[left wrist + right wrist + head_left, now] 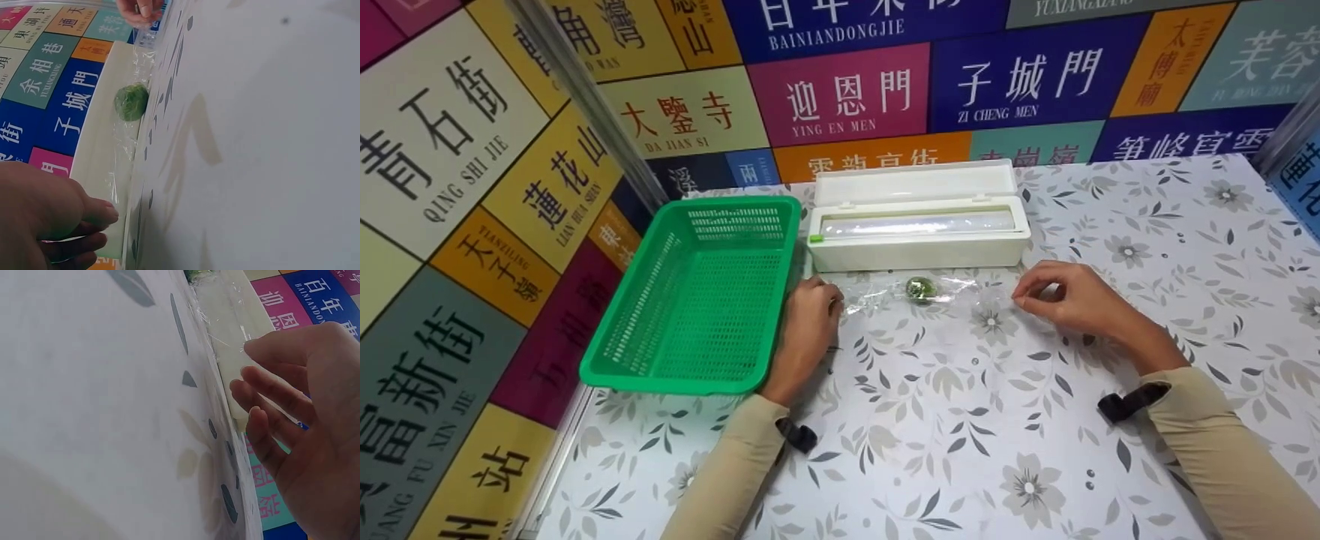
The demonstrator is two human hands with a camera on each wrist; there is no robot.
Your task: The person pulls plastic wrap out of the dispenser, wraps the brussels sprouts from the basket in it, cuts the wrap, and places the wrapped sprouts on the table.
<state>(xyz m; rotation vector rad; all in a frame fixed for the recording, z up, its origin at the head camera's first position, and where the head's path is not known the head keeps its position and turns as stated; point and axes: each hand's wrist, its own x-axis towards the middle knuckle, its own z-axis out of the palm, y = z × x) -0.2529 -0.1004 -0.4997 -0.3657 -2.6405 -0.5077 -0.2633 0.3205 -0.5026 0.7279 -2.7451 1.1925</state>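
Note:
A small round green fruit or vegetable (919, 289) lies inside clear plastic wrap (125, 149), whose loose ends stretch out to both sides. My left hand (812, 319) pinches the left end, beside the green basket. At the opposite end, my right hand (1069, 298) brings thumb and forefinger together on the film; its other fingers curl loosely in the right wrist view. The transparent film is hard to make out right at the fingertips. In the left wrist view the wrapped green ball appears between both hands, against the white box's front.
Directly behind the wrapped piece stands a white wrap dispenser box (915, 256), lid raised, a film roll (919, 224) inside. A green perforated basket (787, 292) is at the left. The floral-covered table (930, 450) meets printed walls at the back and left.

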